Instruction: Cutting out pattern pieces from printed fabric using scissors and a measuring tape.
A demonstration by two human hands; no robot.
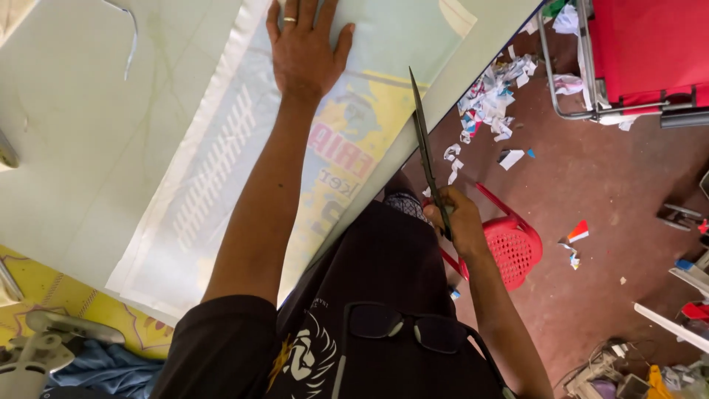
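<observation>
Left hand [304, 46], top centre of frame: fingers spread and pressed flat on printed sheet [244, 155], ring on 1 finger. Sheet lying across pale table [81, 125], filling upper left. Right hand [459, 220], centre right: fingers curled tight round handles of long scissors [426, 151], blades together, pointing up along table edge. Red plastic stool [513, 247] just right of wrist. Paper scraps [489, 96] on brown floor [605, 192], upper right.

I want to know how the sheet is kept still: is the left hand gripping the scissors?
No, the left hand lies flat on the printed sheet, while the right hand holds the scissors.
</observation>
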